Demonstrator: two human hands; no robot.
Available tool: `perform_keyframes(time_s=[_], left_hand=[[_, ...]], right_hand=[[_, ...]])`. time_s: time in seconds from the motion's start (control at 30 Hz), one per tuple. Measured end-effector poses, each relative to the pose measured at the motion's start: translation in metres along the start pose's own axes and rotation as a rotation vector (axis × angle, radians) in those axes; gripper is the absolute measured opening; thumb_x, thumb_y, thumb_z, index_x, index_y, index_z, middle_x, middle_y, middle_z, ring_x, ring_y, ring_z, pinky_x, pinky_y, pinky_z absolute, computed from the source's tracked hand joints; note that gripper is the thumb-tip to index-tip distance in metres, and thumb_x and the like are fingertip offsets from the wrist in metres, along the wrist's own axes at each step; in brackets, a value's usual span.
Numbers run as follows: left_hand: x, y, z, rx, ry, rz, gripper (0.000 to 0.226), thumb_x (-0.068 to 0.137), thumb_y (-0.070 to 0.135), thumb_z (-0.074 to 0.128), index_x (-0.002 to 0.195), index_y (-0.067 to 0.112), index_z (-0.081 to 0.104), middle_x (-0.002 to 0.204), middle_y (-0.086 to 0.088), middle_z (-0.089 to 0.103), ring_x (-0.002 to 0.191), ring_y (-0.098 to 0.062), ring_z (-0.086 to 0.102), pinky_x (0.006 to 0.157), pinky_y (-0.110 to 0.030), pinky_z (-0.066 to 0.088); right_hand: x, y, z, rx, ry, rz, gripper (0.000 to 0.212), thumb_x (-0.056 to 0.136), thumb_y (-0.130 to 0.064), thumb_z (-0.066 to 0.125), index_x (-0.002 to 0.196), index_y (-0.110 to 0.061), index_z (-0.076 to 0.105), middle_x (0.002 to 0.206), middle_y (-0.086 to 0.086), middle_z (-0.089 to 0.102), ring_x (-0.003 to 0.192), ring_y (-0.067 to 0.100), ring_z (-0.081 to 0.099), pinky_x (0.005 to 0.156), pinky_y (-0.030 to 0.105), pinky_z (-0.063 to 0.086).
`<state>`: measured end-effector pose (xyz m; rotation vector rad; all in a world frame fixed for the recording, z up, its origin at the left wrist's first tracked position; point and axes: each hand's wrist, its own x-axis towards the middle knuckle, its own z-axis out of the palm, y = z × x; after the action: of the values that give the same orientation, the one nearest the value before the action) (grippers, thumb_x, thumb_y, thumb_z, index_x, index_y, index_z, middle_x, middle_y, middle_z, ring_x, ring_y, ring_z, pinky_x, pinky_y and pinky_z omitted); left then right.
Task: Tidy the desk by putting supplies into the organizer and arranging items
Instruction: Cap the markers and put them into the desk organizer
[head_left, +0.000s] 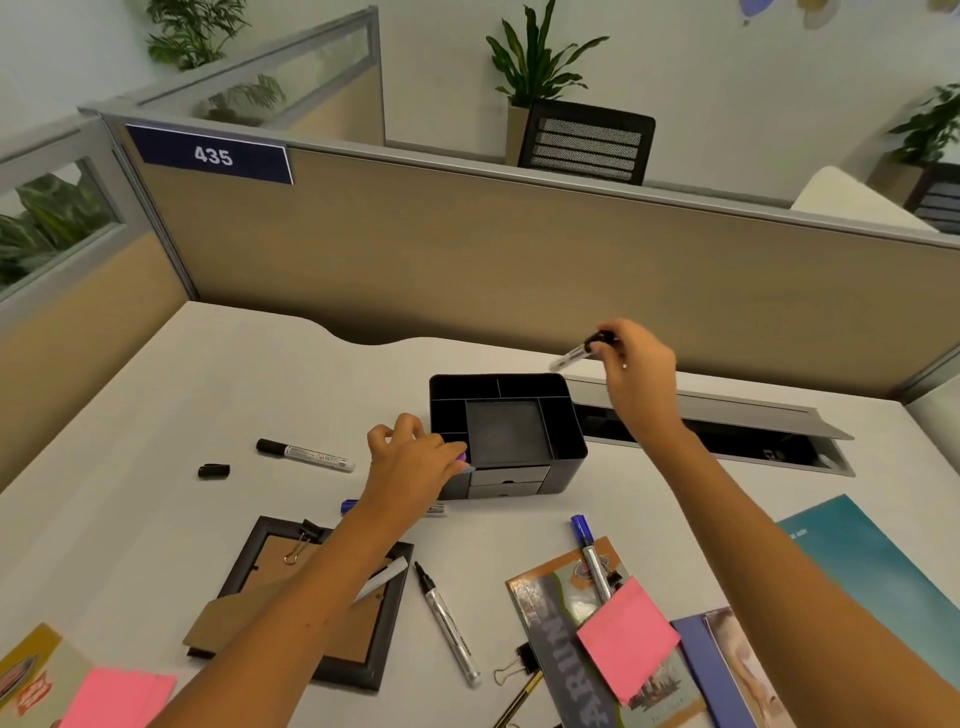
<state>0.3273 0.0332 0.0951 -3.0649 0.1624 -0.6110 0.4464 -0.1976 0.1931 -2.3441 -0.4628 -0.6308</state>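
Observation:
A black desk organizer (563, 447) with several compartments and two small drawers stands mid-desk. My right hand (641, 371) holds a black-capped silver marker (571, 357) in the air above the organizer's back right corner. My left hand (415, 457) rests at the organizer's front left corner, pinching a small purple thing (462, 457) over the front left slot. Loose on the desk lie a black-capped marker (306, 453), a separate black cap (213, 471), an uncapped silver marker (449, 626) and a blue-capped marker (590, 556).
A dark picture frame (249, 577) lies face down with a binder clip (304, 540) on it. Pink sticky notes (628, 636) sit on a postcard (550, 623); another pink pad (117, 699) is bottom left. A teal booklet (872, 577), a second clip (517, 667) and an open cable tray (727, 431) are at the right.

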Motion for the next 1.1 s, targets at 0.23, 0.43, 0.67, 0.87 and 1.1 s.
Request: perform_keyframes(time_s=[0.23,0.43,0.67,0.87,1.1], left_hand=[[-0.008,-0.003,0.014,0.024,0.043,0.072,0.029,0.061,0.042,0.083,0.085,0.031,0.074,0.069,0.010,0.068,0.079,-0.020,0.063,0.068,-0.033,0.020],[-0.007,-0.004,0.017,-0.001,0.093,0.051,0.031,0.058,0.039,0.086,0.085,0.031,0.075,0.085,0.009,0.070,0.087,-0.022,0.063,0.068,-0.037,0.034],[-0.011,-0.004,0.017,-0.047,0.146,0.029,0.033,0.054,0.037,0.088,0.084,0.029,0.075,0.087,0.007,0.071,0.097,-0.020,0.049,0.072,-0.038,0.033],[-0.015,-0.003,0.014,-0.059,0.079,0.000,0.040,0.054,0.035,0.088,0.091,0.027,0.074,0.095,0.006,0.071,0.103,-0.021,0.047,0.075,-0.038,0.033],[-0.034,0.002,-0.001,-0.096,-0.002,-0.088,0.054,0.079,0.042,0.068,0.128,0.023,0.056,0.127,-0.004,0.059,0.116,-0.024,0.043,0.075,-0.042,0.042]], right_hand=[[0.012,0.011,0.048,-0.088,-0.280,0.100,0.010,0.092,-0.009,0.051,0.101,-0.005,0.054,0.093,0.013,0.068,0.083,0.031,0.061,0.069,0.037,0.051],[0.008,0.018,0.064,-0.163,-0.307,0.108,0.013,0.093,-0.009,0.049,0.102,-0.002,0.057,0.096,0.013,0.066,0.084,0.027,0.060,0.070,0.033,0.047],[0.008,0.024,0.066,-0.245,-0.303,0.161,0.017,0.094,-0.007,0.046,0.101,0.000,0.060,0.100,0.018,0.064,0.086,0.033,0.059,0.076,0.040,0.050],[0.001,0.026,0.060,-0.232,-0.317,0.168,0.032,0.092,-0.003,0.051,0.124,-0.004,0.053,0.121,0.018,0.058,0.107,0.034,0.056,0.090,0.039,0.046],[-0.044,0.021,0.045,0.002,-0.054,0.272,0.028,0.094,-0.011,0.050,0.121,-0.004,0.053,0.118,0.014,0.058,0.104,0.027,0.058,0.087,0.029,0.045]])
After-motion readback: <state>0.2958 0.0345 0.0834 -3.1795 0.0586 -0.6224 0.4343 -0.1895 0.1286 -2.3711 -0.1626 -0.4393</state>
